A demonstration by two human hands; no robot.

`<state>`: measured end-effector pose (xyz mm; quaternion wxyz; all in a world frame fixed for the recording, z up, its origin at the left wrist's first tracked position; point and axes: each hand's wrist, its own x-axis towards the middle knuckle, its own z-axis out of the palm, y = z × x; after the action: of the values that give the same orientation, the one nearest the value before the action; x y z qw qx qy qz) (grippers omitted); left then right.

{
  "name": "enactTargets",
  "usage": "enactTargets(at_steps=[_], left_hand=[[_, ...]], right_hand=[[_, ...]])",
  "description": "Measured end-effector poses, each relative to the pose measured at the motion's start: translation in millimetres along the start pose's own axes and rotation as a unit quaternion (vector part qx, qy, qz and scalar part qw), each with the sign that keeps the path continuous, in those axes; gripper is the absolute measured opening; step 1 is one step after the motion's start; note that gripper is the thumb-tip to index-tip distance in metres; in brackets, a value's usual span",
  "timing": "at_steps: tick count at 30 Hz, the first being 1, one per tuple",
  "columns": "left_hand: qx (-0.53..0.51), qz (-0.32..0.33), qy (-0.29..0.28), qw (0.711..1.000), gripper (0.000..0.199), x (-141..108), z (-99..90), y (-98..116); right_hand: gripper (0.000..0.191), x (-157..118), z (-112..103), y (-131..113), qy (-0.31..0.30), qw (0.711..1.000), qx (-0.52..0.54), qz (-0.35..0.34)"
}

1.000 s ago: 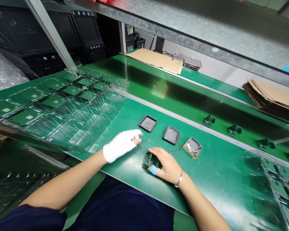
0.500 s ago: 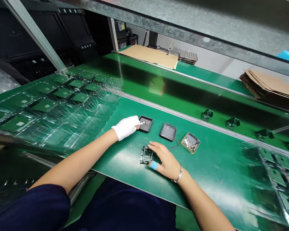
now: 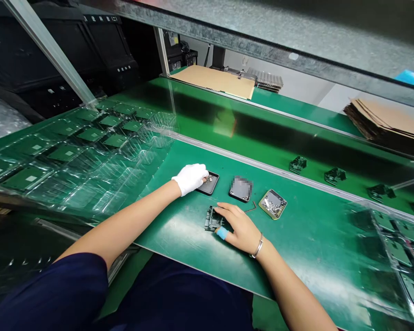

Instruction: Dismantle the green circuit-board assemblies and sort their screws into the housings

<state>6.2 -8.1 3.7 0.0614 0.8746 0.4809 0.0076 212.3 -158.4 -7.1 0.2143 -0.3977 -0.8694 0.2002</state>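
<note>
Left hand: gloved, fingers bunched at metal parts in black tray; grip unclear.
Right hand: holds circuit board between thumb and fingers.
Circuit board: on green bench, near front edge.

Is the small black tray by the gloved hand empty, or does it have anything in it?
It is not empty: small metallic parts show inside the black tray, beside the gloved left hand's fingertips.

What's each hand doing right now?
Left hand: gloved, fingers in the black tray; grip can't be told.
Right hand: partly closed, holding the circuit board.
</note>
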Motion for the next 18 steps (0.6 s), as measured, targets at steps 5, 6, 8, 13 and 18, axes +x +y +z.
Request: enactTargets(at_steps=[5,6,8,13,18], left_hand=[[-0.005,-0.015,0.007,1.0,0.022,3,4.2,6],[-0.01,-0.016,0.009,1.0,0.022,1,0.1,6],[-0.024,-0.016,0.018,0.999,0.024,-10,-12.1,8],[-0.328,0.046,0.131,0.934,0.025,-65,-33.4,38],[-0.437,0.132,0.129,0.88,0.028,-109,-12.5,82]], right_hand=[[0.05,0,-1,-1,-0.015,1.0,-0.002,-0.006],[0.052,-1,-1,-1,-0.013,1.0,-0.001,-0.009],[0.057,-1,-4,-1,0.012,1.0,0.013,-0.012],[0.04,-3,-7,-11,0.15,0.963,0.208,0.088],[0.031,-1,2,-27,0.142,0.874,0.441,0.146]])
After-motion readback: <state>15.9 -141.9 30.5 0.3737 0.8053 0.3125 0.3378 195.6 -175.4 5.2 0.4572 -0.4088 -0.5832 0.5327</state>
